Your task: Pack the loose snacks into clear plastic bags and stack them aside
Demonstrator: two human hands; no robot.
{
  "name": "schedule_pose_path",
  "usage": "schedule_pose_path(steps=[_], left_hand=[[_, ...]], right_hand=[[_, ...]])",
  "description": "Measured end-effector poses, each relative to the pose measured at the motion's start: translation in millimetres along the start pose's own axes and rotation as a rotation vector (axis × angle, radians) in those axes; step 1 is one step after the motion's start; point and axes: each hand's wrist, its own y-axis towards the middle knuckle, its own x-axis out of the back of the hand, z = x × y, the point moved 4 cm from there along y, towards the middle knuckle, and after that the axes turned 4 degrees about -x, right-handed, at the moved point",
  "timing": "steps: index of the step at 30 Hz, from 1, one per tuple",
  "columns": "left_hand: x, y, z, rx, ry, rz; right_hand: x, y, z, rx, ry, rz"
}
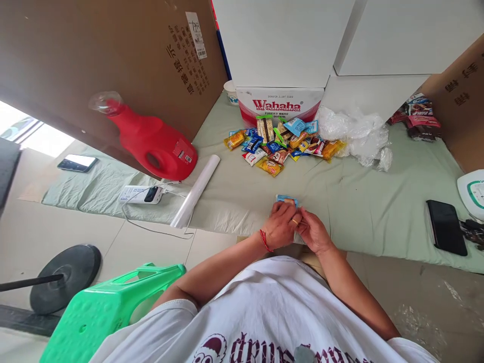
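A small blue snack packet [286, 199] with a tan picture pokes out beyond the fingers of my left hand [280, 226]. That hand is closed over the packet's near side and wears a ring and a red cord bracelet. My right hand [314, 233] meets it at the fingertips, thumb and fingers pinched together. What lies between those right fingers is hidden. Farther back on the green cloth [234, 191] is a loose pile of wrapped snacks [278, 143] in yellow, blue, brown and white.
Behind the pile stands a Wahaha box [280, 106], with crumpled clear plastic [355, 133] beside it. To the left are a red jug [155, 141], a plastic roll [196, 191], a power bank [140, 194] and a green stool [113, 297]. A black phone [446, 227] lies right.
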Motion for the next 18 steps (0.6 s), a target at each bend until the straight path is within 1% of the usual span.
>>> schedule_pose_path(steps=[3,5,7,9,10,11,12,13,15,17,18], left_hand=[[-16.6,-10.5,-13.1,-0.142,-0.186,0.064],[-23.9,-16.4,-20.1,-0.163,-0.262,0.056],[-23.7,-19.3,-25.4,-0.173,-0.312,0.003],[-14.0,-19.8,-27.7,-0.192,-0.340,-0.098],[-6.6,-19.7,-26.1,-0.181,-0.338,-0.155],[1.8,-20.1,-21.9,-0.149,-0.321,-0.210],[9.9,-21.2,-14.5,-0.084,-0.289,-0.247],[17.7,-23.9,-3.4,0.022,-0.243,-0.280],[31.9,-34.9,23.0,0.208,-0.114,-0.350],[39.3,-51.6,52.6,0.400,0.020,-0.360],[40.7,-60.9,66.4,0.492,0.082,-0.351]], right_hand=[[-2.0,1.4,-0.3,0.008,-0.026,0.032],[-5.8,1.7,-0.8,-0.021,-0.063,0.103],[-5.9,1.5,0.6,-0.037,-0.097,0.148],[4.5,1.7,7.7,-0.001,-0.119,0.117],[15.5,2.3,14.7,0.039,-0.129,0.071],[31.3,3.2,24.6,0.094,-0.139,0.003],[52.1,4.2,37.4,0.154,-0.147,-0.083],[77.9,5.3,52.9,0.216,-0.149,-0.189],[141.2,7.3,90.8,0.335,-0.138,-0.449],[210.1,8.8,133.8,0.445,-0.149,-0.761],[241.6,9.8,155.8,0.491,-0.202,-0.926]])
